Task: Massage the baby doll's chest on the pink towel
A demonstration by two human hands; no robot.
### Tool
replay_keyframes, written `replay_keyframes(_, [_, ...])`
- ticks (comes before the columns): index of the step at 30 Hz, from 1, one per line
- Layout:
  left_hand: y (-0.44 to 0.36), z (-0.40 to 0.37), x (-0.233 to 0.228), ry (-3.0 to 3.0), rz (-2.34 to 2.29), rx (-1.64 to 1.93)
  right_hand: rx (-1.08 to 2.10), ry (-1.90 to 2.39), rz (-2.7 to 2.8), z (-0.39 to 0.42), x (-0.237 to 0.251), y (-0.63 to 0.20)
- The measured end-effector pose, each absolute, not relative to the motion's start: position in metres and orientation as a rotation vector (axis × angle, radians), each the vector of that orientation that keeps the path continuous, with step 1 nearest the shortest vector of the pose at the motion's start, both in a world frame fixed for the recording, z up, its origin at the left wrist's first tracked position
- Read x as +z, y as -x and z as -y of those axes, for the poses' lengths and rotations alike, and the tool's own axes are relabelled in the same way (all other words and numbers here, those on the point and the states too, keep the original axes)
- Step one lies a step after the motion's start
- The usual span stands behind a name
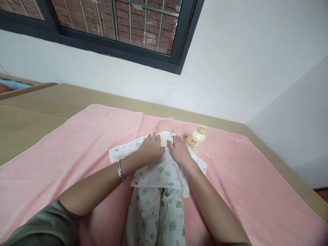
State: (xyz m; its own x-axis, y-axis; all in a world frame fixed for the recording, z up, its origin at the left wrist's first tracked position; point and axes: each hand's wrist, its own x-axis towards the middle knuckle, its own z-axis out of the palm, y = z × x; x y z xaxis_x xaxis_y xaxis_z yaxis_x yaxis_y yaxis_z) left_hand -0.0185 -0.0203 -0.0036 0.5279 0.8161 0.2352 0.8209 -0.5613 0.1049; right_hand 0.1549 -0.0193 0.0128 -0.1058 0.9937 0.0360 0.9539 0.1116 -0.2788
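Note:
A baby doll [165,125] lies on its back on a pink towel [77,150], dressed in a white printed top [164,171] and matching trousers [156,215]. My left hand [151,148] lies flat on the doll's chest and left shoulder, fingers pointing towards the head. My right hand [179,150] rests flat on the other side of the chest, beside the left hand. Neither hand grips anything. A silver bangle [120,171] sits on my left wrist.
A pale yellow pump bottle [196,137] lies on the towel just right of the doll's head, close to my right hand. The towel covers a wooden table [30,112] set against a white wall [230,68]. A dark-framed window [115,27] is above.

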Motion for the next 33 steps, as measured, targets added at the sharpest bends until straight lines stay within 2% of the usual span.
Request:
replay_keyframes(5, [0.021, 0.011, 0.001, 2.721, 1.283, -0.206, 0.102, 1.997, 2.236, 0.047, 0.016, -0.131])
replay_keyframes(9, [0.02, 0.009, 0.001, 2.71, 1.293, -0.159, 0.174, 1.948, 2.269, 0.05, 0.02, -0.131])
replay_keyframes(14, [0.018, 0.011, 0.003, 2.733, 1.569, -0.284, 0.335, 1.865, 2.203, 0.03, 0.021, -0.149])
replay_keyframes(21, [0.01, 0.012, 0.01, 2.725, 1.785, -0.403, 0.268, 1.808, 2.128, 0.023, 0.012, -0.151])
replay_keyframes(26, [0.019, 0.004, 0.028, 2.772, 2.086, -0.393, 0.359, 1.786, 2.123, 0.018, 0.013, -0.162])
replay_keyframes(33, [0.034, -0.004, 0.035, 2.985, 2.114, -0.18, 0.352, 1.905, 2.155, 0.011, 0.012, -0.17])
